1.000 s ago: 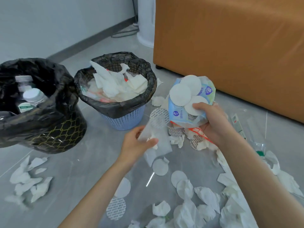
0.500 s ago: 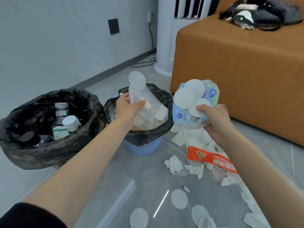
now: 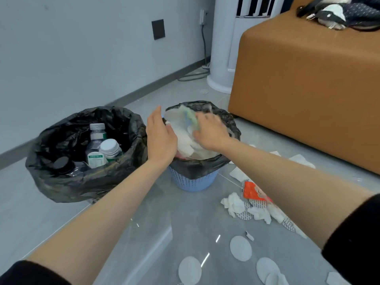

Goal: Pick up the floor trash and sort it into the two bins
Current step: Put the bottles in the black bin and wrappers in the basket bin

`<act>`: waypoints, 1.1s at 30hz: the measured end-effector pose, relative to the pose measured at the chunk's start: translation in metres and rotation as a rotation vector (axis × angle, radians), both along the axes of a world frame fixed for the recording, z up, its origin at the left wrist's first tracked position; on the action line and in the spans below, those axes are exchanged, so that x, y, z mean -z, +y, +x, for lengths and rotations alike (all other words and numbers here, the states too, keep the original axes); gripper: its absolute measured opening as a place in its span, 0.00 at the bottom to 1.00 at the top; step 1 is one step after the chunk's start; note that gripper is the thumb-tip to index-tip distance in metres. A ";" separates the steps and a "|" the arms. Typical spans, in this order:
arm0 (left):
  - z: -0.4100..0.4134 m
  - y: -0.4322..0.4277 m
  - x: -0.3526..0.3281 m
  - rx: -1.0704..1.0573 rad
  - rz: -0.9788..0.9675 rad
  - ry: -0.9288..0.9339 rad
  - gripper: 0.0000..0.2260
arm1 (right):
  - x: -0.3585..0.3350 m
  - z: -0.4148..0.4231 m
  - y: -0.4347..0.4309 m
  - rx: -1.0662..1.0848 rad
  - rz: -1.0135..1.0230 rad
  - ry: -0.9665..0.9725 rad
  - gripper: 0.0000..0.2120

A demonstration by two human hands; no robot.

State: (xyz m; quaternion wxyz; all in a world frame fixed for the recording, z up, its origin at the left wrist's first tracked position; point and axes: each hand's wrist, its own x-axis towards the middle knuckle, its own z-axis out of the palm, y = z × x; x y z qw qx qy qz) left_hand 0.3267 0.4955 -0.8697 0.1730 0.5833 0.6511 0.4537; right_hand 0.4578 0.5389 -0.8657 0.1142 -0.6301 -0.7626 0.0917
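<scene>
My right hand (image 3: 211, 132) is over the blue basket bin (image 3: 193, 182), which is lined with a black bag and heaped with white paper. Its fingers curl on a blue-green packet (image 3: 191, 119) at the top of the heap; motion blur hides the grip detail. Beside the bin's left rim my left hand (image 3: 160, 138) hovers with straight fingers and holds nothing. To the left stands a larger black-bagged bin (image 3: 82, 182) holding plastic bottles (image 3: 96, 136). An orange wrapper (image 3: 254, 192), crumpled tissues (image 3: 234, 203) and round cotton pads (image 3: 240, 248) lie on the floor.
An orange-brown sofa (image 3: 308, 89) stands close behind the blue bin on the right. A white tower appliance (image 3: 224, 48) and its cable sit by the grey wall at the back. Trash litters the glossy grey floor at lower right.
My left hand let its clear plastic piece go into the blue bin and now is empty. My right hand carried the blue packet leftward and down onto the bin's heap.
</scene>
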 end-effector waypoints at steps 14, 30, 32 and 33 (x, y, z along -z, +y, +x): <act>-0.005 -0.002 0.025 0.402 -0.274 0.513 0.25 | 0.003 0.018 -0.022 -0.230 -0.431 -0.139 0.25; 0.059 -0.018 0.020 0.322 -0.263 0.762 0.22 | 0.102 0.178 -0.096 0.375 -0.311 0.155 0.22; 0.061 -0.019 0.029 0.350 -0.393 0.806 0.22 | 0.127 0.190 -0.098 0.343 -0.459 0.031 0.33; 0.061 -0.020 0.032 0.360 -0.428 0.810 0.22 | 0.137 0.193 -0.099 0.315 -0.510 -0.028 0.38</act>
